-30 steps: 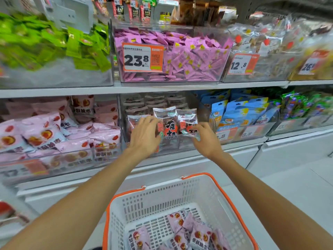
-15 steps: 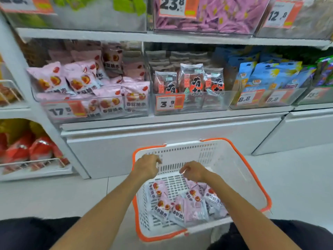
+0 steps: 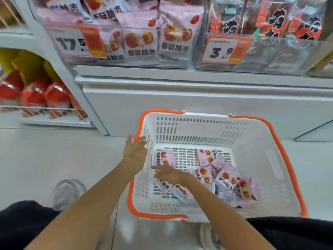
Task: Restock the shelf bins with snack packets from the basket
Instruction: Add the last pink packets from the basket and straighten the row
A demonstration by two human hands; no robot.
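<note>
left hand [image 3: 135, 150] spread, touching basket [image 3: 281, 170] rim; right hand [image 3: 171, 175] fingers straight, over pink packets [image 3: 227, 179]

— How many baskets?
— One white basket [image 3: 255, 159] with an orange rim.
— Pink packets [image 3: 227, 179] inside?
— About seven; they overlap and blur, so no exact count.
— Bins on the shelf?
— Two clear bins [image 3: 115, 60] in full view, two price tags [image 3: 223, 50], one per bin.
— Shoes?
— Two grey shoes [image 3: 66, 193].
</note>
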